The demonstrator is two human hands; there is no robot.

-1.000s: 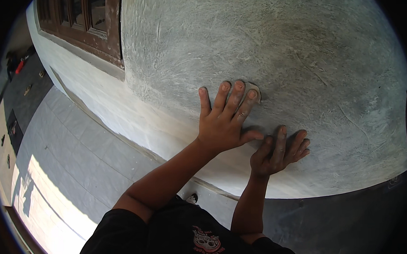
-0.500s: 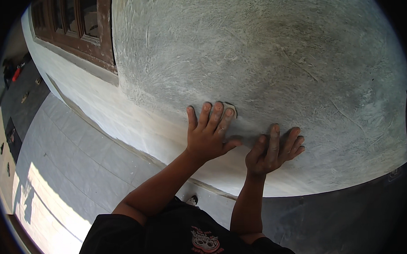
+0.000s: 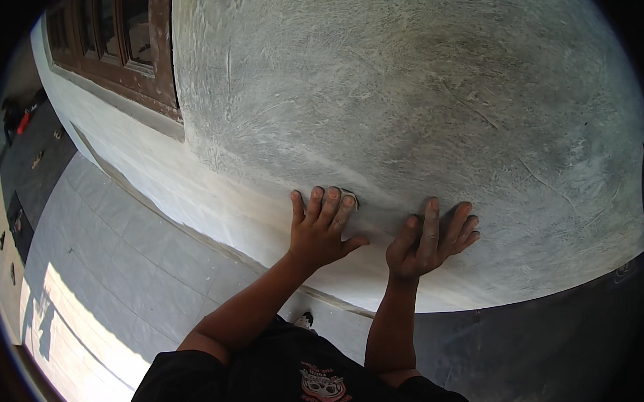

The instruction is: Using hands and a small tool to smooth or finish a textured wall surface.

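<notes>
My left hand (image 3: 320, 230) lies against the grey plastered wall (image 3: 403, 90), fingers stretched out. Under its fingertips it presses a small folded piece of sandpaper (image 3: 353, 197); only a pale corner with a dark edge shows, and the rest is covered by the fingers. To the right, my right hand (image 3: 430, 243) is raised at the wall with spread fingers and holds nothing. Grey dust coats the fingers of both hands. Whether the right palm touches the wall fully, I cannot tell.
A brown wooden window frame (image 3: 161, 57) is set into the wall at the upper left. Grey floor tiles (image 3: 144, 237) run along the wall's foot, with a sunlit patch (image 3: 83, 333) at lower left. My shoe (image 3: 305, 319) stands close to the wall. Several small items lie far left.
My left hand has slid down the wall and slightly left, with the sandpaper under its fingers. My right hand has hardly moved.
</notes>
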